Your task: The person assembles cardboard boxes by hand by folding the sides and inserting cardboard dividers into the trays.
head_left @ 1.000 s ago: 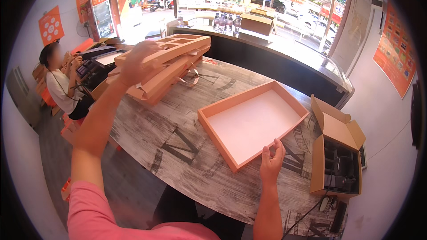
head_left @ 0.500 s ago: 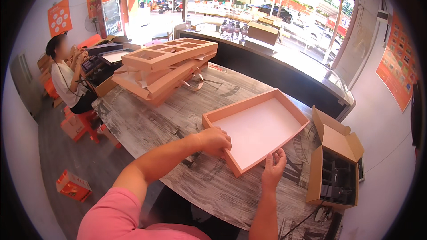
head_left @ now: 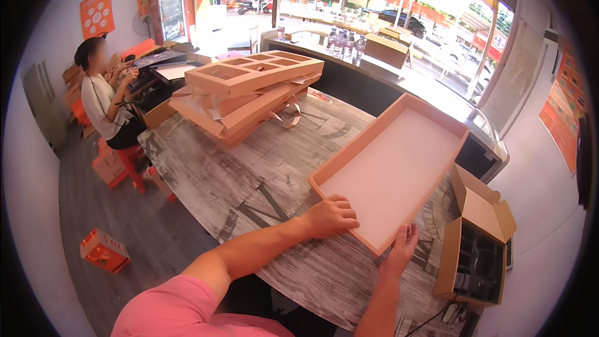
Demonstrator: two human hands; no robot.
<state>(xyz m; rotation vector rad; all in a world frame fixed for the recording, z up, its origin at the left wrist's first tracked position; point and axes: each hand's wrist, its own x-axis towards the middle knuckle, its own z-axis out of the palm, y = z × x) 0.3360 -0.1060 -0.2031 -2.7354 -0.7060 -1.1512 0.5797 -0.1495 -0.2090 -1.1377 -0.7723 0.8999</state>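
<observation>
A shallow brown cardboard tray (head_left: 393,171) with a white bottom slants away from me over the table, its far end apparently raised. My left hand (head_left: 332,216) is closed over its near left edge, fingers curled across the rim. At the near right corner, my right hand (head_left: 399,251) grips the tray from the outside, fingers up along its wall. The underside of the tray is hidden, so I cannot tell how much of it touches the table.
Cardboard frames with windows (head_left: 253,90) are stacked on the table's far left. An opened carton (head_left: 477,249) with black contents stands at right. Bottles (head_left: 345,47) stand on the counter beyond. A person (head_left: 106,97) sits at left, near an orange bag (head_left: 105,251) on the floor.
The tray's far end has moved up and away, so the tray looks longer and steeper. Both hands keep hold of its near end. The whole view has shifted slightly.
</observation>
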